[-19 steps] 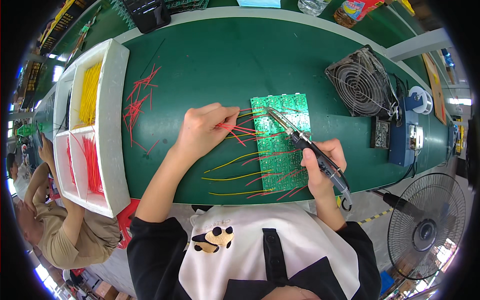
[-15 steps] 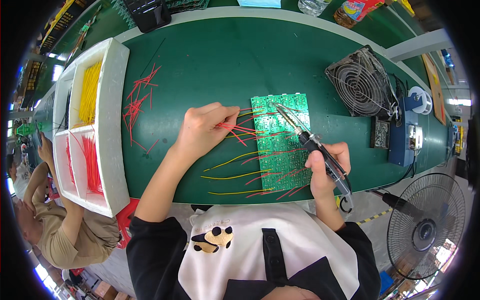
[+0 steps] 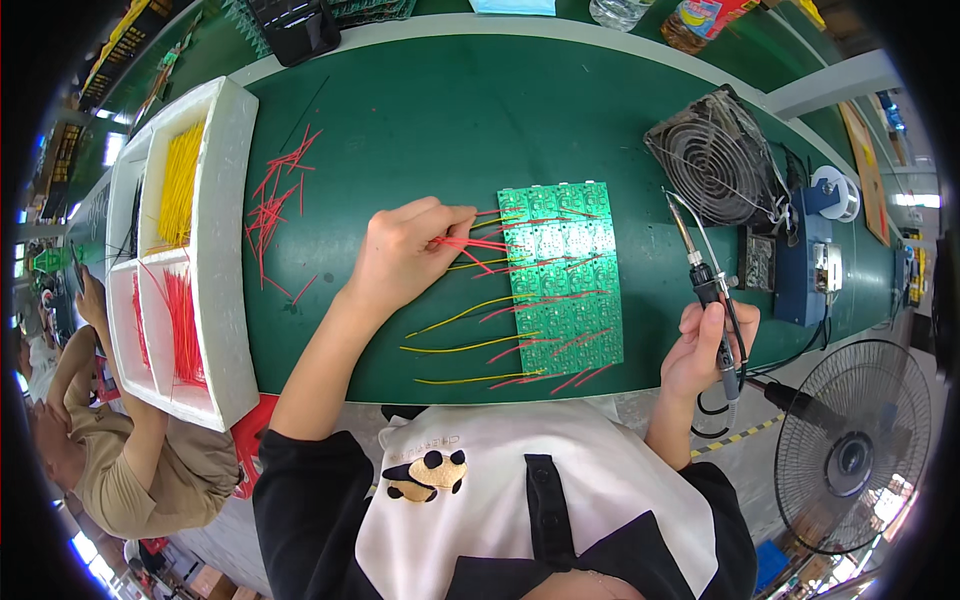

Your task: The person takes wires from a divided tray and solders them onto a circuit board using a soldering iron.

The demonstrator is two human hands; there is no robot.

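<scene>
Near right, the right hand point(image 3: 712, 350) has its grip closed around an iron point(image 3: 706, 287), the tip well right of the board point(image 3: 560, 280). Yellow wires point(image 3: 460, 350) trail left from that board, which lies mid-surface point(image 3: 430, 120). Slightly farther, the left hand point(image 3: 410, 255) grips red wires point(image 3: 480, 244) beside it. Far right stands a box fan point(image 3: 712, 170).

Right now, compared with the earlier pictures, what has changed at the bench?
The right hand has swung the soldering iron to the right, off the green circuit board; its tip now shows beside the square fan. Nothing was picked up or let go. The left hand still holds red wires at the board's left side.
</scene>
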